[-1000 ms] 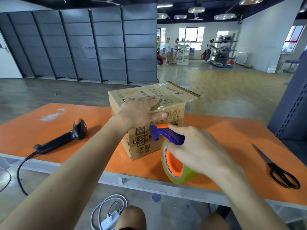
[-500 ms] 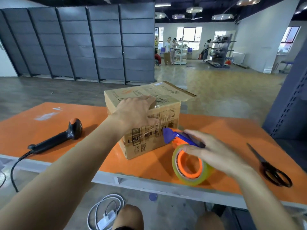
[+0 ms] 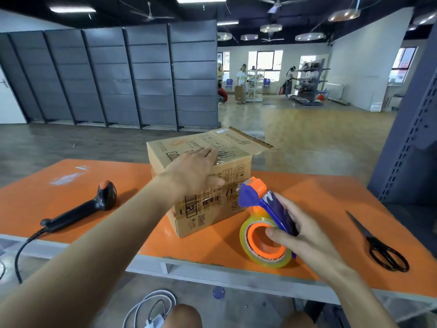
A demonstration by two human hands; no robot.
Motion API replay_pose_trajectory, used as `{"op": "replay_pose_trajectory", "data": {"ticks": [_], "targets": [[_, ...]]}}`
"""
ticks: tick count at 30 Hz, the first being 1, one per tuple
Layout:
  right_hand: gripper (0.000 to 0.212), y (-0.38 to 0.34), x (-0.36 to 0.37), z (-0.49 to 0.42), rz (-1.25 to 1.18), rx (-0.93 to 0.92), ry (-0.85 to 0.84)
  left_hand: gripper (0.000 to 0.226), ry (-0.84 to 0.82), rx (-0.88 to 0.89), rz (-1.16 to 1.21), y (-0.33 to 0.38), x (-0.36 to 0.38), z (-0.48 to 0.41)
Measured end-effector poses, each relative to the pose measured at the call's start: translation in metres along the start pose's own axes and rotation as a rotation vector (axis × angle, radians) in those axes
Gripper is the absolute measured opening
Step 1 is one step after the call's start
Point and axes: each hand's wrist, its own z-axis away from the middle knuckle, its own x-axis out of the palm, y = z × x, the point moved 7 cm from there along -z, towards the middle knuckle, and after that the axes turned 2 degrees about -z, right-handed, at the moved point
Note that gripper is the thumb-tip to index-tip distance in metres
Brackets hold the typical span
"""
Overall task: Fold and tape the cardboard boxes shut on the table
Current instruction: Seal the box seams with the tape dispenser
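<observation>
A brown cardboard box (image 3: pixel 212 207) with printed text stands on the orange table (image 3: pixel 319 200). Its far top flap (image 3: pixel 238 140) sticks out to the right beyond the box. My left hand (image 3: pixel 191 171) lies flat over the box's near top edge, fingers straight on top and thumb on the front face. My right hand (image 3: pixel 298 235) grips a tape dispenser (image 3: pixel 262 221) with a blue handle, orange roller and a yellowish tape roll. The dispenser rests on the table just right of the box's front corner.
A black barcode scanner (image 3: pixel 89 207) with a cable lies on the table at the left. Black scissors (image 3: pixel 378 245) lie at the right. A grey metal rack post (image 3: pixel 409 143) rises at the far right. White cable (image 3: pixel 151 308) lies on the floor under the table edge.
My right hand has lowered the tape dispenser from the box's front face down to the table and tilted it so the roll faces up. My left hand has stayed on the box.
</observation>
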Motion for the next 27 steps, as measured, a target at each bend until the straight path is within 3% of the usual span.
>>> {"op": "replay_pose_trajectory", "data": {"ticks": [4, 9, 12, 15, 18, 20, 22, 27], "targets": [[0.074, 0.004, 0.000, 0.004, 0.023, -0.026, 0.026, 0.113, -0.216, 0.051, 0.154, -0.011, -0.001, 0.002], [0.075, 0.006, 0.005, 0.006, 0.014, -0.045, 0.035, 0.130, -0.250, 0.088, 0.159, -0.020, 0.003, 0.001], [0.076, 0.005, 0.006, 0.008, 0.036, -0.094, 0.030, 0.119, -0.191, 0.084, 0.231, -0.034, -0.001, 0.009], [0.076, 0.006, 0.007, 0.008, 0.030, -0.130, 0.027, 0.088, -0.101, 0.078, 0.390, -0.051, -0.014, 0.026], [0.077, 0.006, 0.011, 0.005, 0.039, -0.161, 0.056, 0.038, 0.197, 0.079, 0.613, -0.063, -0.035, 0.042], [0.079, 0.005, 0.016, 0.002, 0.044, -0.193, 0.086, 0.016, 0.347, 0.041, 0.714, -0.063, -0.042, 0.053], [0.083, 0.002, 0.023, -0.001, 0.044, -0.227, 0.110, 0.019, 0.340, 0.038, 0.813, -0.049, -0.040, 0.059], [0.082, -0.013, 0.032, -0.004, 0.047, -0.331, 0.180, 0.050, 0.131, 0.053, 0.950, -0.005, -0.035, 0.071]]}}
